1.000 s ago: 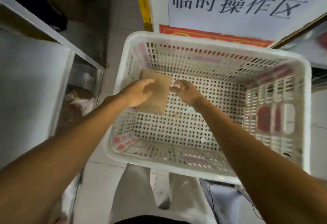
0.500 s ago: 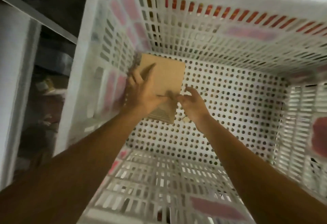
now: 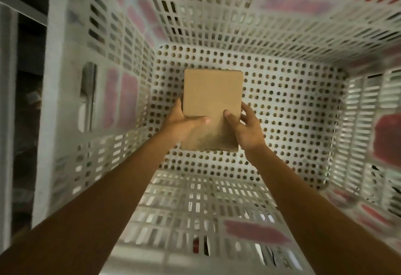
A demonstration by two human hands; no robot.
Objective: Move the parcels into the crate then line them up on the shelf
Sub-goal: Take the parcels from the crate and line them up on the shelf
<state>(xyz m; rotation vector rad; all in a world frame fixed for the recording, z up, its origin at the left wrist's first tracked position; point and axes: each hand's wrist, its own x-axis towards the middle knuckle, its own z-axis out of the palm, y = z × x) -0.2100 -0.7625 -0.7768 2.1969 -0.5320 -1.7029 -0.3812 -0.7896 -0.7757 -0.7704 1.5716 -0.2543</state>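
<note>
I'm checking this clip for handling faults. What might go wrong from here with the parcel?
1. The left hand and right hand grip the parcel only at its near end, thumbs on top. The far end is unsupported, so it may tilt or slip.
2. The parcel is held deep inside the crate, nearer its left wall. A hasty lift might knock a corner on that wall.

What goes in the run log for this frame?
left hand: grips parcel | right hand: grips parcel | parcel: brown cardboard, inside crate, over its floor | floor contact: cannot tell
</note>
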